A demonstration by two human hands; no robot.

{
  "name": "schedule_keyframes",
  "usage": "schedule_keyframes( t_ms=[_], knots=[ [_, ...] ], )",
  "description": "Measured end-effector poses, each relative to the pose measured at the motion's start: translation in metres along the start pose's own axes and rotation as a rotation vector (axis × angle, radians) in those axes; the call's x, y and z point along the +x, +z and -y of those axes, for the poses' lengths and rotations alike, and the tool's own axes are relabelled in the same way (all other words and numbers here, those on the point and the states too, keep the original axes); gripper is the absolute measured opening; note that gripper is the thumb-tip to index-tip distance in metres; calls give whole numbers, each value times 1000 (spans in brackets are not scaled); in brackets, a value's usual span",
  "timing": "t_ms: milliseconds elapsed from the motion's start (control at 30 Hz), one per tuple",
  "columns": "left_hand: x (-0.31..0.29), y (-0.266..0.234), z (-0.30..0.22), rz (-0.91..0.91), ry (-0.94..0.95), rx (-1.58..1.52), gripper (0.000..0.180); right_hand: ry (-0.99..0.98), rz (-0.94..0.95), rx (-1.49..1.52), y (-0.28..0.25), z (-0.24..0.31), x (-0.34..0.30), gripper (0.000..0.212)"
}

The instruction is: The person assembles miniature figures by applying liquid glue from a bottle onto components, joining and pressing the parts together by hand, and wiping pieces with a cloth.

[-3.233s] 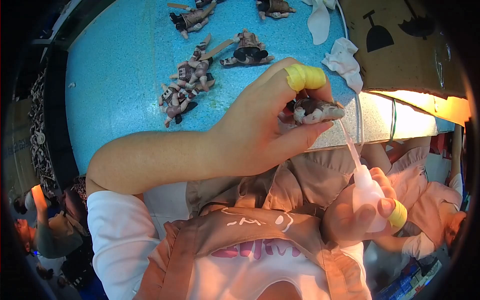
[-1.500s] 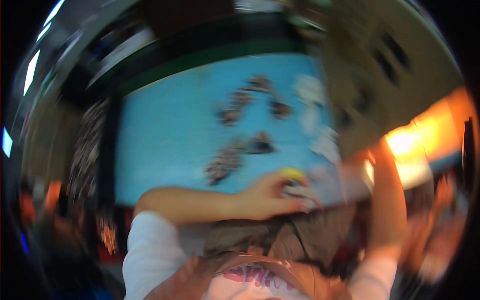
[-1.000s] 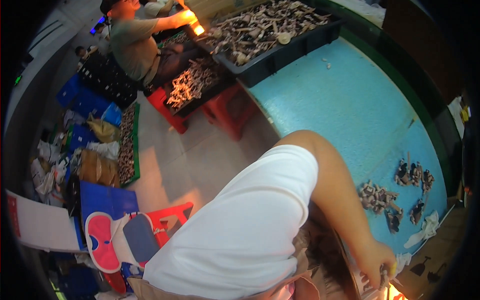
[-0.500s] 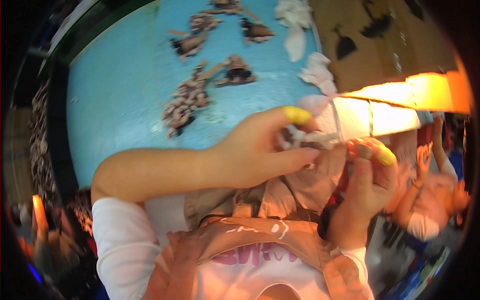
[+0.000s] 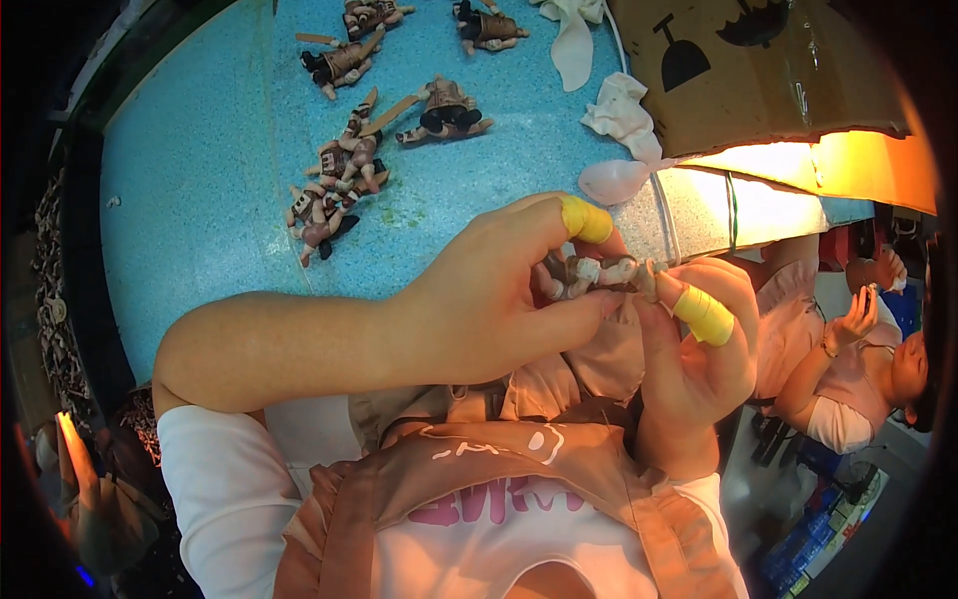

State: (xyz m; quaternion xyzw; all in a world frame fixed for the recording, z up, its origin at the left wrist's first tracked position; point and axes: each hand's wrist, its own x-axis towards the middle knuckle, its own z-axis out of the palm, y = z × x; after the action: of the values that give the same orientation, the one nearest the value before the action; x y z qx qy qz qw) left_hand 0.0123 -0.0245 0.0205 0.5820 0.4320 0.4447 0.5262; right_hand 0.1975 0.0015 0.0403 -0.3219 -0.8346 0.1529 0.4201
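Right hand [image 5: 699, 364] trades the squeeze bottle [image 5: 611, 183] for work at the small figure [image 5: 582, 274]

The left hand [image 5: 499, 285], at the centre, keeps its grip: thumb and fingers closed round the figure, held just right of centre near the table edge. The right hand, which held the bottle in the earliest frame, now meets it there, thumb and forefinger pinched on a brown piece [image 5: 648, 282]; whether this is joined to the figure, I cannot tell. The bottle lies just above the hands, nozzle toward the right. As I judge it, the work has passed from nozzle to fingertips.

Against that earliest frame, the blue tabletop [image 5: 200, 190] at upper left and the cardboard box [image 5: 768, 85] at upper right sit a little farther left. The loose figures [image 5: 334, 180] in the upper middle lie in much the same arrangement, as do the white cloths [image 5: 619, 110] beside the box.
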Motion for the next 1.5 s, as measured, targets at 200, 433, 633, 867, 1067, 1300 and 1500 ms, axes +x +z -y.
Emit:
schedule_keyframes(
  t_ms=[200,433,633,867,1067,1300,1500],
  knots=[
    [3,0,-1,-35,147,105,29,124,-24,233,-2,-10,-2,27],
    [9,-4,4,8,292,211,30,-107,45,-132,-4,-2,-1,28],
    [9,-4,0,123,244,54,32,-191,-45,-154,1,-3,-8,27],
    [13,-3,5,113,406,163,31,207,-6,353,4,-9,-12,19],
    [12,-5,6,88,427,278,33,267,43,354,6,-5,-7,17],
    [15,2,13,-40,476,398,28,392,67,392,12,-5,-10,17],
    [11,10,3,-87,-9,-340,21,210,-69,523,16,-19,-17,30]
  ],
)
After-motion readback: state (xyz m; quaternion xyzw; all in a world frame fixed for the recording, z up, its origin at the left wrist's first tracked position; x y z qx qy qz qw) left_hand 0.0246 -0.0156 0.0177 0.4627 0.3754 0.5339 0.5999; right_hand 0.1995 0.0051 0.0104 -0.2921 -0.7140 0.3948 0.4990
